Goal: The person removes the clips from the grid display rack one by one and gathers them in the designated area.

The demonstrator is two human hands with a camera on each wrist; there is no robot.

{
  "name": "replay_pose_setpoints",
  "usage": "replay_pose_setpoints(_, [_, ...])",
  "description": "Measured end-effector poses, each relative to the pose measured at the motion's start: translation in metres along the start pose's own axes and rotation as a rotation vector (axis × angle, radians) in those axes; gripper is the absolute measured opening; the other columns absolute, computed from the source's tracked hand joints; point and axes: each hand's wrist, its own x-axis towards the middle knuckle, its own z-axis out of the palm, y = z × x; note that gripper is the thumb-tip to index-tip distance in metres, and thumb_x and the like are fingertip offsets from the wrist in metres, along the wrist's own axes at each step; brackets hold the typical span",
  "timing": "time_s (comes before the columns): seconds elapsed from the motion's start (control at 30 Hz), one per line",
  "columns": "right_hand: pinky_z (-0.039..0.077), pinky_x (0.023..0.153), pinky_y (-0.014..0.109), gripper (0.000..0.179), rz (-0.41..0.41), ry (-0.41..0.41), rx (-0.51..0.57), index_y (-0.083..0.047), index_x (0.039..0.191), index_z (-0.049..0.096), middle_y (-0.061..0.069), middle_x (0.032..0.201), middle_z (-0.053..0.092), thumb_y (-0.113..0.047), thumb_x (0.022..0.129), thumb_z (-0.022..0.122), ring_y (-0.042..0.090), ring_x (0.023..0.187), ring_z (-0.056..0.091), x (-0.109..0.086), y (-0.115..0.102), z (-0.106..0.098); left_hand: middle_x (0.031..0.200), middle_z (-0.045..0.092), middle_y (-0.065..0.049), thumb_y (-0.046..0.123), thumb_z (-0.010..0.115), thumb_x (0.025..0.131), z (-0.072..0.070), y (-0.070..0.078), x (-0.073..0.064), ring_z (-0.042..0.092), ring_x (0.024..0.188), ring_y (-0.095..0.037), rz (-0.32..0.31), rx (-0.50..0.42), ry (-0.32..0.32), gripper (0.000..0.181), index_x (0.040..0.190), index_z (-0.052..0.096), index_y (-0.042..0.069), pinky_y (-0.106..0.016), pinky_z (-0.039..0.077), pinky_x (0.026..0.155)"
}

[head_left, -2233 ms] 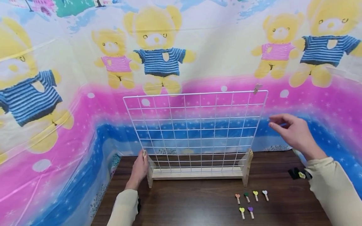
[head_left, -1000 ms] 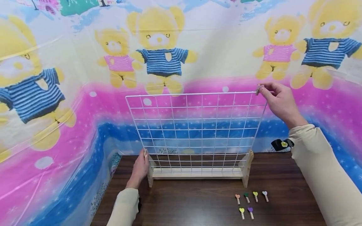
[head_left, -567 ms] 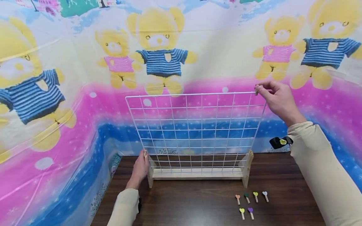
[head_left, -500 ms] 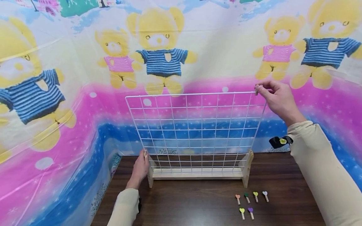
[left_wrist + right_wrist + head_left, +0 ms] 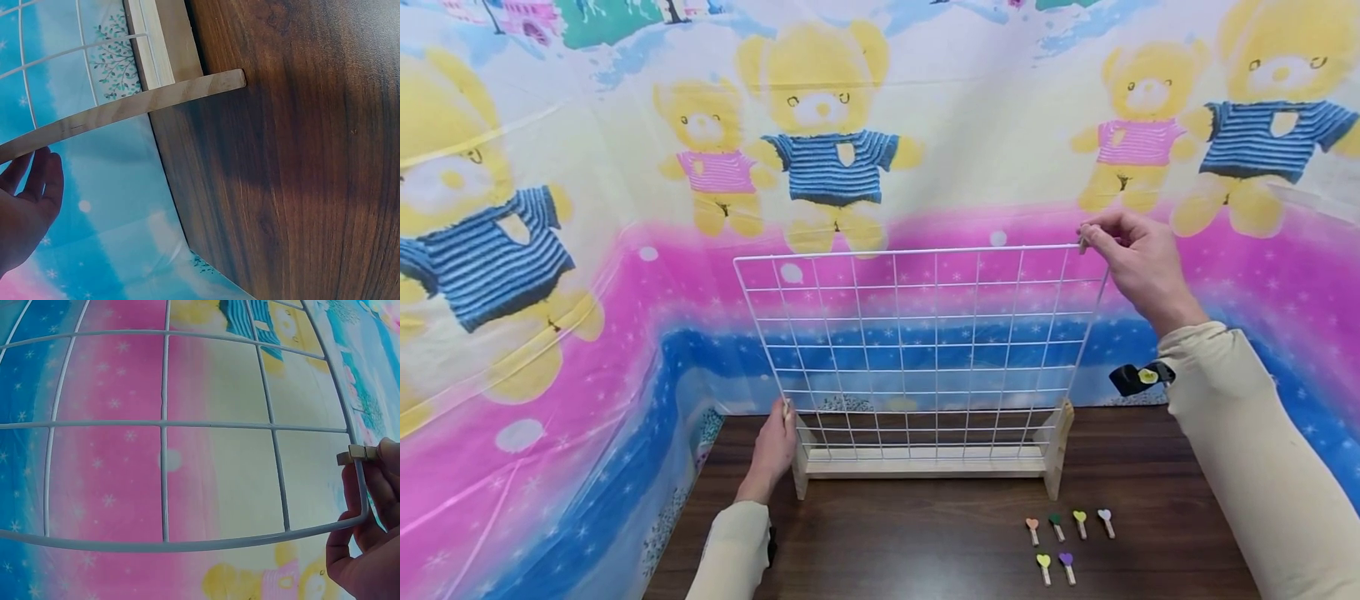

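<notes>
A white wire grid panel (image 5: pixel 932 343) stands upright in a wooden stand (image 5: pixel 925 467) on the dark table. My right hand (image 5: pixel 1146 262) pinches a small wooden clothespin (image 5: pixel 356 454) at the grid's top edge, near its top right corner. In the right wrist view the clothespin sits across the wire. The fingers largely cover it in the head view. My left hand (image 5: pixel 770 446) holds the stand's left upright (image 5: pixel 125 110) near its top; in the left wrist view the fingertips meet the wood, and the thumb is not visible.
Several small clothespins with coloured hearts lie in two rows at the table's front right, among them an orange one (image 5: pixel 1033 530) and a purple one (image 5: pixel 1067 567). A printed bear curtain (image 5: pixel 985 150) hangs behind and at both sides of the dark wooden table (image 5: pixel 880 542).
From beside the grid, my right hand has risen to the top right corner and taken hold of the clothespin clipped there. My left hand stays on the upright.
</notes>
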Motion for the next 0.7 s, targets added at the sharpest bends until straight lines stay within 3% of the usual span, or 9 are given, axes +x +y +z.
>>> replay_pose_setpoints(0.17, [0.038, 0.068, 0.023, 0.028, -0.026, -0.017, -0.034, -0.007, 0.105, 0.068, -0.001, 0.090, 0.064, -0.032, 0.093, 0.059, 0.013, 0.088, 0.054, 0.0025, -0.0031, 0.0003, 0.098, 0.056, -0.017, 0.021, 0.033, 0.104, -0.0005, 0.0002, -0.0001, 0.055, 0.081, -0.029, -0.009, -0.002, -0.005, 0.034, 0.135, 0.035, 0.006, -0.046, 0.043, 0.070])
replay_pose_setpoints(0.3, [0.041, 0.076, 0.020, 0.030, -0.001, -0.037, 0.010, -0.006, 0.107, 0.068, 0.000, 0.093, 0.064, -0.032, 0.093, 0.060, 0.014, 0.092, 0.054, 0.0032, -0.0060, 0.0015, 0.101, 0.057, -0.018, 0.022, 0.033, 0.104, -0.0002, 0.0002, -0.0002, 0.056, 0.084, -0.031, -0.014, -0.003, -0.006, 0.035, 0.136, 0.034, 0.006, -0.047, 0.043, 0.071])
replay_pose_setpoints(0.5, [0.043, 0.081, 0.015, 0.029, 0.037, -0.037, 0.173, -0.002, 0.108, 0.066, 0.000, 0.095, 0.063, -0.025, 0.092, 0.062, 0.014, 0.094, 0.055, 0.0037, -0.0057, 0.0035, 0.108, 0.058, -0.021, 0.020, 0.034, 0.104, 0.0002, 0.0007, -0.0004, 0.057, 0.093, -0.035, -0.012, -0.003, -0.002, 0.036, 0.137, 0.034, 0.005, -0.050, 0.044, 0.075])
replay_pose_setpoints(0.7, [0.046, 0.077, 0.017, 0.019, 0.050, -0.016, 0.467, 0.002, 0.100, 0.066, 0.001, 0.088, 0.065, -0.014, 0.090, 0.064, 0.013, 0.084, 0.059, 0.0068, -0.0070, 0.0020, 0.110, 0.057, -0.022, 0.021, 0.033, 0.104, -0.0010, 0.0015, -0.0006, 0.057, 0.097, -0.036, -0.015, -0.008, -0.008, 0.036, 0.137, 0.034, 0.006, -0.051, 0.043, 0.077])
